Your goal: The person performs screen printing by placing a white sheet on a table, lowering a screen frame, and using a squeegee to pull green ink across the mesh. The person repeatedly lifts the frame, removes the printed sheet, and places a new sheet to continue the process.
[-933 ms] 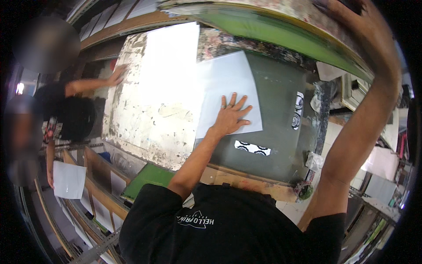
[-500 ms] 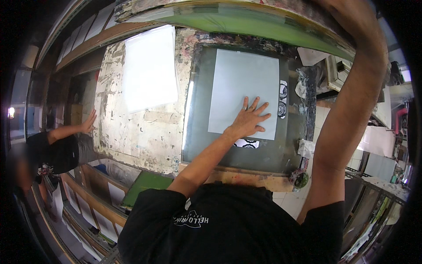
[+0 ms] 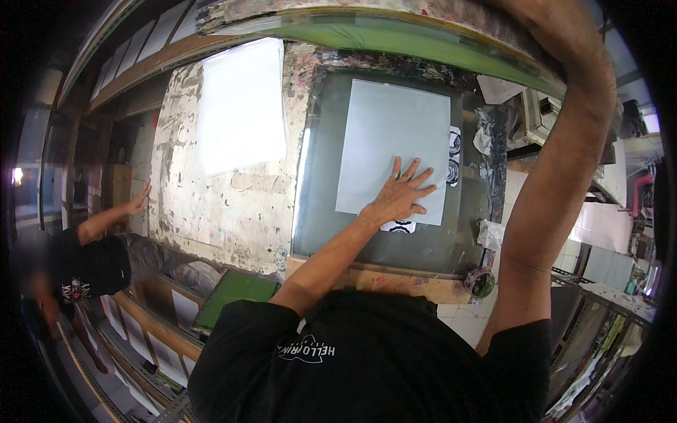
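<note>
My left hand (image 3: 402, 196) lies flat with spread fingers on the lower right of a white paper sheet (image 3: 388, 134). The sheet rests on a dark grey-green glassy bed (image 3: 317, 225). White pieces with black curved patterns (image 3: 453, 158) peek out past its right and lower edges. At the top right, my right hand (image 3: 553, 25) is raised at the edge of a tilted screen-printing frame (image 3: 451, 21) with green mesh. The picture's rim cuts off its fingers, so its grip is hidden.
Left of the bed, a stack of white paper (image 3: 243, 113) lies on a paint-stained board (image 3: 187, 204). A co-worker's hand (image 3: 137, 202) touches that board's left edge. Crumpled tissue (image 3: 490, 235) and a small round stained container (image 3: 482, 283) sit along the bed's right side.
The sheet and my left hand have shifted very slightly right, and less of the patterned piece below shows. The raised frame looks much the same. The co-worker's hand has moved slightly left.
</note>
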The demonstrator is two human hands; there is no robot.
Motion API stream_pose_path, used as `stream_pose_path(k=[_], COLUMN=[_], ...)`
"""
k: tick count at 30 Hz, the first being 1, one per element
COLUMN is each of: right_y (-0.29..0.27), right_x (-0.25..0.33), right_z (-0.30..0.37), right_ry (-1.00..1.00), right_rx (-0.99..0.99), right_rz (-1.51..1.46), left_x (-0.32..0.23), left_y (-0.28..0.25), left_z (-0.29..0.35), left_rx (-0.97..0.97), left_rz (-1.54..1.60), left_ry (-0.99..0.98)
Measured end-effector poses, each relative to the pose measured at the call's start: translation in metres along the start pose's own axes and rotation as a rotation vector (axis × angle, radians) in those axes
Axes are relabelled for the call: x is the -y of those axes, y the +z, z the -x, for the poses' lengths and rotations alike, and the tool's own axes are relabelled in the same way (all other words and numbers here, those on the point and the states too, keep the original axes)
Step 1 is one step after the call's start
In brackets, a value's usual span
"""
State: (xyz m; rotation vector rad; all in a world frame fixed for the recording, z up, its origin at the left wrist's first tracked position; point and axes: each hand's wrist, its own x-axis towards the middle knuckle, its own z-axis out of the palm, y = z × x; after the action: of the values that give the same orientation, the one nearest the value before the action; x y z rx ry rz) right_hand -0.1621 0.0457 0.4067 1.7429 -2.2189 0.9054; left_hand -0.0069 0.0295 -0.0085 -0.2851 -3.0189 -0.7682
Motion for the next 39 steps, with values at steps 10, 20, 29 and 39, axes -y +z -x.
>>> stream_pose_path(k=[10, 20, 29, 39], right_y=[0.061, 0.084, 0.226, 0.295], right_x=[0.041, 0.054, 0.022, -0.103], right_z=[0.001, 0.168, 0.267, 0.219], right_ry=[0.188, 0.092, 0.22, 0.264], right_rx=[-0.597, 0.002, 0.437, 0.225], right_rz=[0.519, 0.064, 0.035, 0.152], left_x=[-0.017, -0.042, 0.01, 0.008], left_y=[-0.049, -0.166, -0.01, -0.021], left_z=[0.009, 0.158, 0.239, 0.239], left_rx=[-0.375, -1.315, -0.93, -0.851], left_rz=[0.077, 1.192, 0.29, 0.209], left_ry=[-0.046, -0.368, -0.68, -0.726])
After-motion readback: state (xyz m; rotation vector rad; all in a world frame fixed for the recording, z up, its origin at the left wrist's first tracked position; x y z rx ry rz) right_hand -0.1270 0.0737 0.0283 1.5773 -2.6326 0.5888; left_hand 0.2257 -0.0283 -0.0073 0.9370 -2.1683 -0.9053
